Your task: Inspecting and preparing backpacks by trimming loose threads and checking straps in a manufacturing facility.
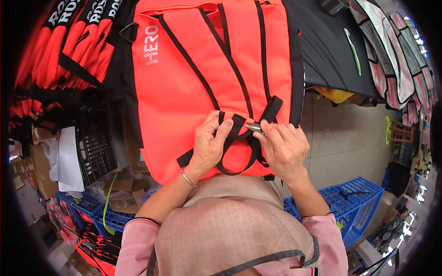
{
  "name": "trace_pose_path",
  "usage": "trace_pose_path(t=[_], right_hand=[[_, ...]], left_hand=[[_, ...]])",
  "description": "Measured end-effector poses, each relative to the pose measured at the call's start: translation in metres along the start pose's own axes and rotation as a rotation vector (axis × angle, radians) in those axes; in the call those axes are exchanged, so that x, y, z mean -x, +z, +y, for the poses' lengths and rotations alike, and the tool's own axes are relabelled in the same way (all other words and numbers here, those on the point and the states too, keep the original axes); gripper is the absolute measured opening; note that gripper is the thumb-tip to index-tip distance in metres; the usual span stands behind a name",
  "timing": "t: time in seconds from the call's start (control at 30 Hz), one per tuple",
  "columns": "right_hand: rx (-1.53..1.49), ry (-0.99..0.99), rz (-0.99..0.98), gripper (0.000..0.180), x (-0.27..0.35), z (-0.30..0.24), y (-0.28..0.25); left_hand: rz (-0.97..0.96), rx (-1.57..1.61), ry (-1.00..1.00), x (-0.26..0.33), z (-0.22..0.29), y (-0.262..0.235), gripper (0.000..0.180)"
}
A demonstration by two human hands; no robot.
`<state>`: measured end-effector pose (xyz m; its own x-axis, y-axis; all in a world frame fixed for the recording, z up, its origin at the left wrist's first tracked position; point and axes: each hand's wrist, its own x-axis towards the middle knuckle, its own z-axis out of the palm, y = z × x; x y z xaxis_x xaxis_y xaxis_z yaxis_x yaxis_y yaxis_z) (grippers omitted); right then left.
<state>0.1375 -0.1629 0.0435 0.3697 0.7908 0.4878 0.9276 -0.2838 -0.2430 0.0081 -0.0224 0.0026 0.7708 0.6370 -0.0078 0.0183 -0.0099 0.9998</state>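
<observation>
A bright coral-red backpack point(177, 99) with black trim lies in front of me, its padded shoulder straps point(209, 55) running toward my body. My left hand point(207, 142) is closed, pinching the end of a black webbing strap point(237, 125) between thumb and fingers. In my right hand point(285, 149) is a small pair of metal thread snips point(252, 126), pointed left at the strap end. The blade tips are beside the webbing; whether they touch it I cannot tell. A loop of webbing point(235, 172) hangs below my hands, and another strap end point(272, 108) sticks up by my right fingers.
A green-and-white toothbrush point(353, 51) lies on the black table cover point(322, 50) at right. Grey pieces with red edging point(391, 55) are stacked beyond it. Red-and-black pieces point(76, 50) are piled at left. Blue plastic crates point(354, 198) stand low at both sides, with cardboard boxes point(126, 193) at left.
</observation>
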Motion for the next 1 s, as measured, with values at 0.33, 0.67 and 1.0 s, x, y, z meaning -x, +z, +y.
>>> trace_pose_path(t=[0.33,0.67,1.0], right_hand=[[0.075,-0.007,0.014,0.029,-0.001,-0.004,0.004],[-0.191,0.173,0.076,0.023,0.004,-0.004,0.023],[-1.052,0.794,-0.049,0.016,0.004,0.007,0.0]], left_hand=[[0.036,0.02,-0.043,0.001,-0.009,0.002,0.022],[0.069,0.026,-0.133,0.003,0.003,0.006,0.023],[0.059,0.185,-0.11,0.0,-0.01,0.004,0.026]])
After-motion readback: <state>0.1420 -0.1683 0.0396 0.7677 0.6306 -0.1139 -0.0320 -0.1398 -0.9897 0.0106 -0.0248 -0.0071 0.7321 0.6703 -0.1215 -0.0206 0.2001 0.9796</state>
